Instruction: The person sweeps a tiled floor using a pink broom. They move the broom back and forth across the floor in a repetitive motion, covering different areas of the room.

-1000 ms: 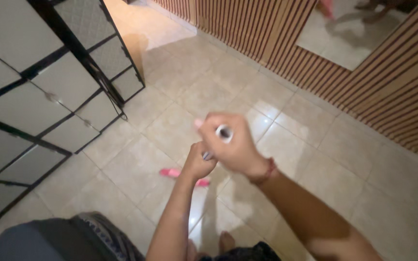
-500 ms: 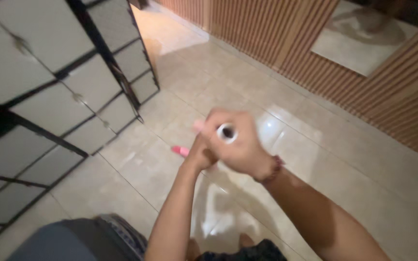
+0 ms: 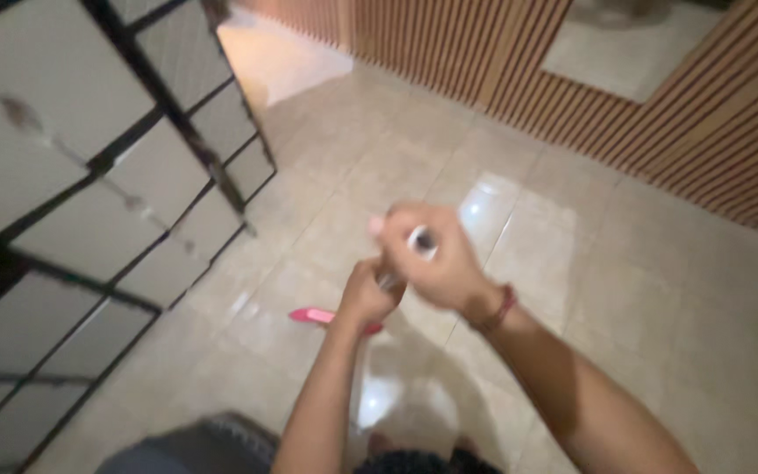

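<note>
Two bare hands meet at the centre of the head view, both reaching up from the lower edge of the frame over a tiled floor (image 3: 572,263). The right hand (image 3: 436,263) comes in from the lower right with a red band (image 3: 497,309) on its wrist; it is clenched around a slim upright handle (image 3: 421,241), whose pale round end shows between thumb and forefinger. The left hand (image 3: 366,294) sits just below and to the left of it, fingers curled around the same handle lower down, touching the right hand. The picture is blurred there, so what kind of tool the handle belongs to cannot be told.

On the floor just behind the left hand lies a flat pink object (image 3: 313,315), partly hidden by the wrist; its kind is unclear. The floor is of glossy beige tiles, with a bright patch of reflected light above the hands and another below them.

At the left side of the frame stands a panel of frosted panes in a dark frame (image 3: 133,175), running from the upper left down to the lower left. Across the upper right runs a wall of narrow vertical wooden slats (image 3: 704,132), with a pale smooth panel (image 3: 625,39) set into it at the top. Dark cloth (image 3: 195,448) shows at the bottom edge, left of the forearms.
</note>
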